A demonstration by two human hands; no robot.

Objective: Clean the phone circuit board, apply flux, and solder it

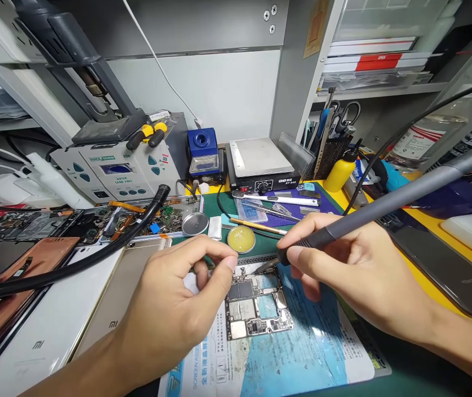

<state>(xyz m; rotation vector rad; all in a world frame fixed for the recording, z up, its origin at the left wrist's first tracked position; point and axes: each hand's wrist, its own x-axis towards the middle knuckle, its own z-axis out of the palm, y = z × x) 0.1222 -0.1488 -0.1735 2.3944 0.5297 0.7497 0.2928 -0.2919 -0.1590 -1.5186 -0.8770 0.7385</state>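
My right hand (360, 270) grips a dark grey soldering iron (372, 205) like a pen, its cable end rising to the upper right. The iron's metal tip reaches the upper edge of a phone circuit board (242, 309); whether it touches cannot be told. Left of the board, my left hand (178, 298) is closed in a pinch, thumb against index finger, and what it holds, if anything, is hidden. The board lies flat on a blue and white printed sheet (306, 353). Just beyond it sits an open round tin of yellow paste (241, 239).
Several phones (49, 320) lie at left, crossed by a black hose (74, 270). Behind stand a hot-air station (116, 171), a blue iron stand (202, 149) and a hot plate (261, 157). A yellow bottle (339, 172) and dark phone (446, 270) are at right.
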